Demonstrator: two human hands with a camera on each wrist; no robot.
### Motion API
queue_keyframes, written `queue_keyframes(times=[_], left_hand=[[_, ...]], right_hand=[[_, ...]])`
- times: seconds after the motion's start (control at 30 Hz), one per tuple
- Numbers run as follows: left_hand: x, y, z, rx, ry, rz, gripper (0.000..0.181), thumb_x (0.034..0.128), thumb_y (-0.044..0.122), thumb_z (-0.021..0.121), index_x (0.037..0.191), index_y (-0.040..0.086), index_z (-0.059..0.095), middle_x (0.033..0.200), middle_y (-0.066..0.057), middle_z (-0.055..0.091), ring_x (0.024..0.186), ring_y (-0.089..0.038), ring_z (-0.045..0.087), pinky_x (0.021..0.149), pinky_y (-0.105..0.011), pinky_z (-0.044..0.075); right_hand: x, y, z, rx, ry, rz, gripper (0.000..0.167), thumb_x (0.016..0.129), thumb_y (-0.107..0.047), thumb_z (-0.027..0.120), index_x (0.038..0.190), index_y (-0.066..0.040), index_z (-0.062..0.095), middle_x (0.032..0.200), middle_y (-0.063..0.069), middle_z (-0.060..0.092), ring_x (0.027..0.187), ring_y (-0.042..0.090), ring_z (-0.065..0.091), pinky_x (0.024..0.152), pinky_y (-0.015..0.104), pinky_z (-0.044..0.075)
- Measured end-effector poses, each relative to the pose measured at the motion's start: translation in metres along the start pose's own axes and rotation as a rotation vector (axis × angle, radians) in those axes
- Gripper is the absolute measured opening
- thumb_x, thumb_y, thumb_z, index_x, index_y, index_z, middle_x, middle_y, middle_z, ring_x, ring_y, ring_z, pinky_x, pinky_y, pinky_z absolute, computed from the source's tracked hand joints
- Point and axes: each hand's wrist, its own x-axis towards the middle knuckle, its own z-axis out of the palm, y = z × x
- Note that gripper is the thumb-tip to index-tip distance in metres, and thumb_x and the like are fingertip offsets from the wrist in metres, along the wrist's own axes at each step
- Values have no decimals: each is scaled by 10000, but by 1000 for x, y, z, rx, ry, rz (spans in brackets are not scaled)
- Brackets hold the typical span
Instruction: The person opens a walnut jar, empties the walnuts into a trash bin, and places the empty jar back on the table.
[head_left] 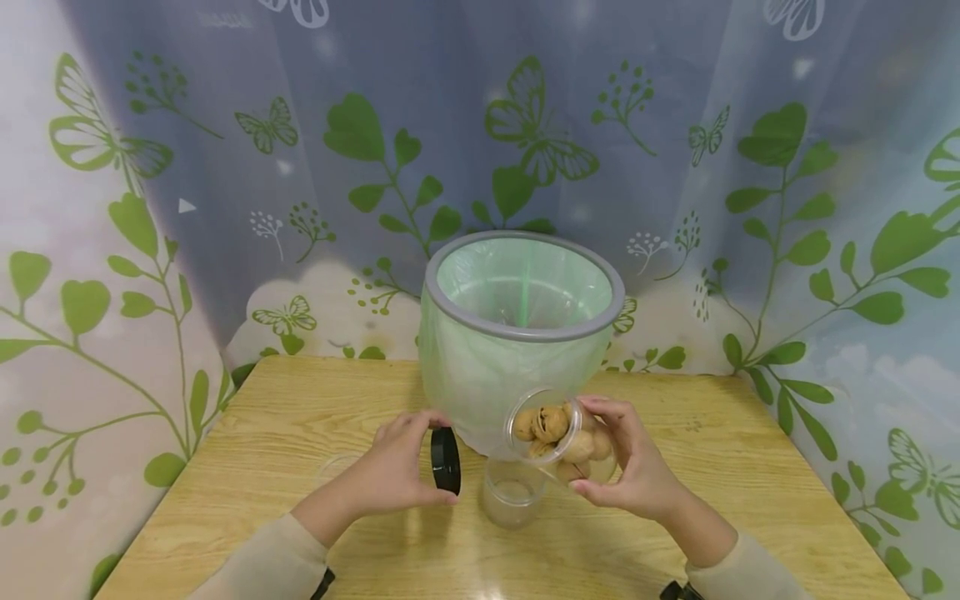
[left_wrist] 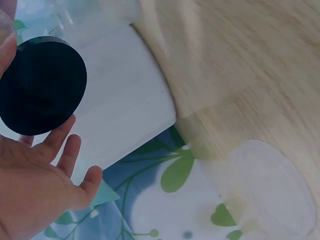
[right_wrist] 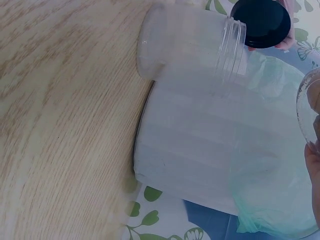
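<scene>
A black round lid point(head_left: 446, 461) is pinched between the thumb and fingers of my left hand point(head_left: 393, 462). In the left wrist view the lid point(left_wrist: 42, 85) turns its flat face to the camera. My right hand point(head_left: 637, 462) grips a clear jar point(head_left: 576, 421) of walnuts point(head_left: 551, 423), tilted with its mouth to the left. Below that mouth, a second clear jar point(head_left: 512, 504) stands upright on the table without a lid; the right wrist view shows this jar point(right_wrist: 185, 42) against the bin.
A bin point(head_left: 517, 371) with a grey rim and pale green liner stands behind the hands. A clear round object point(left_wrist: 272, 190) lies on the wooden table point(head_left: 300, 417), partly hidden by my left forearm in the head view. Patterned curtains point(head_left: 450, 108) enclose the table's back and sides.
</scene>
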Motion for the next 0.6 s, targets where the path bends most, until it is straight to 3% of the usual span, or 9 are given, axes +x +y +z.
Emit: queue_keyframes(times=[0.3,0.6], left_hand=[[1,-11,8,1,-26,-47,919,686,551,884,1406,149,478,1432,-19,500,1362,-325,391,1115,-627,211],[4,-23,17,-10,-50,-52,857,704,535,879,1368,151,498,1405,-50,520,1320,-335,424,1093,-652,223]], right_hand=[[0,0,0,-3,-2,1,835,791,-28,844,1361,203,279,1474,151,394,1360,218,424,1107,265,358],[-1,0,0,8,-7,7,847,780,3,842,1371,200,269,1483,154,384,1364,220,420,1108,266,358]])
